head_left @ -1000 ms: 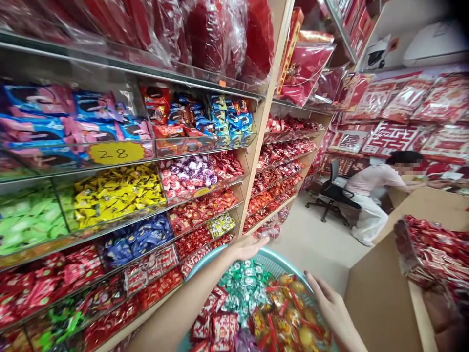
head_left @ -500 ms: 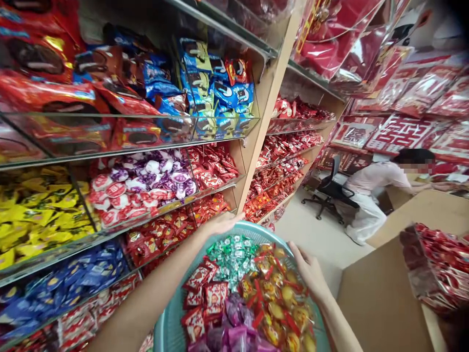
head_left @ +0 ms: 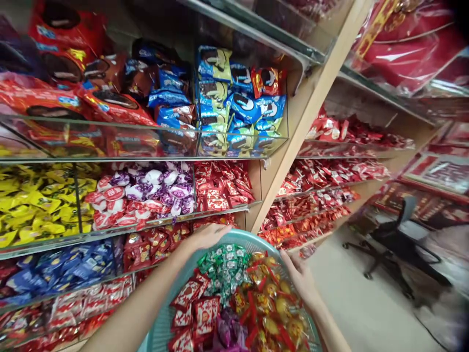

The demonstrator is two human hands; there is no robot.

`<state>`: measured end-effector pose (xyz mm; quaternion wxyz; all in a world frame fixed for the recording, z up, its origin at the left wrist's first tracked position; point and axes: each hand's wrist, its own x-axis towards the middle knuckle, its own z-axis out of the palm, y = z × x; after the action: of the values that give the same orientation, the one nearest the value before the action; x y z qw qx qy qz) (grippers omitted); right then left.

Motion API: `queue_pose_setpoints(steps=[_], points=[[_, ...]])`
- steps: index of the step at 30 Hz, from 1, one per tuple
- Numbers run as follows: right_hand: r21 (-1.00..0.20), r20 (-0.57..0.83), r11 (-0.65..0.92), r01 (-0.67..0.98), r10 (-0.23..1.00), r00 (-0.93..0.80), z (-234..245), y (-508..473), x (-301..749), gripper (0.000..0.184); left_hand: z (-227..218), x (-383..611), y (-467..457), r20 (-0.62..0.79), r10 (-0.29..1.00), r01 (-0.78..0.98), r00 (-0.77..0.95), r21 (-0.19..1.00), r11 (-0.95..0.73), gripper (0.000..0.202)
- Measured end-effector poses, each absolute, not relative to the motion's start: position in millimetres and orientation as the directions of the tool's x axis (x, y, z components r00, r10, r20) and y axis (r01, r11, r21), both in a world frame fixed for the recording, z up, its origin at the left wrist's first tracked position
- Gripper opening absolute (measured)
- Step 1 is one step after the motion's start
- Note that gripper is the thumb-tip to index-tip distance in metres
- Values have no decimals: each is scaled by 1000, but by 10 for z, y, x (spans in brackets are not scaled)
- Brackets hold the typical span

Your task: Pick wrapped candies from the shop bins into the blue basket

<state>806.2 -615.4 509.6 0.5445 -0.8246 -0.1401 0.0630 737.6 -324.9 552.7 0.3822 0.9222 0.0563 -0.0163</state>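
Note:
A teal plastic basket (head_left: 252, 236) is held between my two hands at the bottom of the view. My left hand (head_left: 210, 236) grips its far left rim, and my right hand (head_left: 298, 274) is closed on the right rim, fingers partly hidden. Inside lie green wrapped candies (head_left: 225, 269), red-and-white packets (head_left: 205, 315), purple wrapped candies (head_left: 230, 331) and gold candies with red strips (head_left: 271, 305). The basket's near edge is out of view.
Shelves ahead hold yellow candies (head_left: 40, 200), purple-and-white candies (head_left: 157, 183), blue packets (head_left: 73, 266) and snack bags (head_left: 244, 105). A wooden upright (head_left: 293, 142) divides them. At right, a black office chair (head_left: 395, 244) stands on pale floor (head_left: 351, 293), beside a blurred, partly visible person.
My view has swung toward the shelves, which look larger and closer. The chair and person have shifted rightward, and the box at right has left view. Both hands keep the basket.

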Motion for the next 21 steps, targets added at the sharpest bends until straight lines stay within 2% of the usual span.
queue_pose_setpoints(steps=[4, 9, 11, 15, 18, 21], points=[[-919, 46, -338, 202, 419, 907, 5160, -6187, 8446, 56, 5609, 7359, -3399, -53, 148, 140, 988, 728, -672, 58], [-926, 20, -318, 202, 495, 869, 5189, -6367, 8757, 55, 5575, 7095, -3577, -96, 349, 313, 932, 697, -645, 57], [-927, -5, -327, 183, 499, 866, 5164, -6464, 8841, 56, 5499, 6840, -3709, -130, 412, 355, 902, 766, -536, 58], [-923, -42, -349, 162, 509, 860, 5078, -6638, 8976, 56, 5255, 6176, -4238, -122, 733, 446, 669, 855, -264, 61], [-919, -69, -369, 140, 499, 864, 5016, -6736, 9055, 58, 5023, 5777, -4781, -193, 863, 481, 467, 875, -64, 65], [-922, -91, -372, 109, 480, 872, 5005, -6801, 9091, 60, 4870, 5654, -5204, -234, 928, 473, 291, 878, 73, 69]])
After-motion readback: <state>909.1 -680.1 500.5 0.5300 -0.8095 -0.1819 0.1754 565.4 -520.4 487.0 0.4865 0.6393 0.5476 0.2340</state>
